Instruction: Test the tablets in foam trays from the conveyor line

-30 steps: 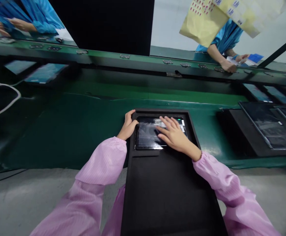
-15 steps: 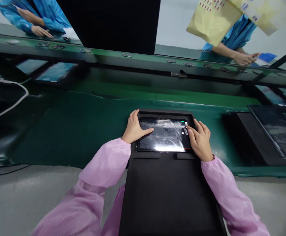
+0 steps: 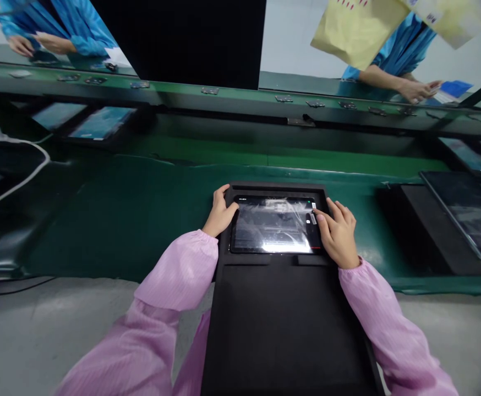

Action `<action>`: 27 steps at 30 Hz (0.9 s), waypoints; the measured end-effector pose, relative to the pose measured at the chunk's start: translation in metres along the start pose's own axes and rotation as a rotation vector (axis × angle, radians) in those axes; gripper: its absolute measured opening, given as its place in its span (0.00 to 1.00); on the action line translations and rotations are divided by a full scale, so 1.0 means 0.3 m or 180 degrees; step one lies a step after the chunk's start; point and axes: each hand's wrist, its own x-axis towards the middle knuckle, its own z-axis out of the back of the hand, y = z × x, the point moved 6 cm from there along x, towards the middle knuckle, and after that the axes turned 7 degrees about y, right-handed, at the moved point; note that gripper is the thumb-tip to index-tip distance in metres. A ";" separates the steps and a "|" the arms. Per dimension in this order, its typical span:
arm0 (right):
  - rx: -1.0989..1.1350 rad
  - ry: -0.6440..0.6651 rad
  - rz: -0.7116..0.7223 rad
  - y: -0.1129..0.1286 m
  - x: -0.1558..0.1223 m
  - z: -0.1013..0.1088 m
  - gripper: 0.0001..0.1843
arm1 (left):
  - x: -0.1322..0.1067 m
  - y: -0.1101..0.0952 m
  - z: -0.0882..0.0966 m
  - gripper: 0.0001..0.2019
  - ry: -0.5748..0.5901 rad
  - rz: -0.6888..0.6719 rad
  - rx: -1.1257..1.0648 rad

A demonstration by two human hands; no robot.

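Observation:
A tablet (image 3: 271, 225) with a dark, glossy screen lies in the recess of a black tray (image 3: 285, 324). Bright reflections cover much of its screen, and small white and green marks show along its top and right side. My left hand (image 3: 220, 213) grips the tray's left rim, its thumb by the tablet's upper left corner. At the tablet's right side, my right hand (image 3: 338, 231) has thumb and index finger at the screen, the other fingers stretched out beyond the tray's rim.
A green mat (image 3: 112, 220) covers the bench. To the right, a black box (image 3: 414, 225) carries a dark glass panel (image 3: 471, 214). More tablets (image 3: 102, 122) rest at the back left. Two people in blue sleeves work behind a ledge with small parts; a black panel (image 3: 182, 44) hangs between them.
My left thumb has drawn back left from over the screen to the tablet's edge. White marks now show at the screen's top left. My right hand stays nearly in place.

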 end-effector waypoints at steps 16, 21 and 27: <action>-0.0022 0.0029 -0.0048 0.001 0.001 0.002 0.25 | -0.007 -0.014 -0.007 0.30 0.0024 -0.0064 0.0167; -0.0034 0.0054 -0.0011 0.007 0.004 0.005 0.26 | -0.010 -0.022 -0.007 0.29 0.0032 -0.0055 0.0193; 0.0119 0.0439 0.0517 0.073 0.008 0.000 0.24 | -0.018 -0.032 -0.009 0.29 0.0085 -0.0065 0.0331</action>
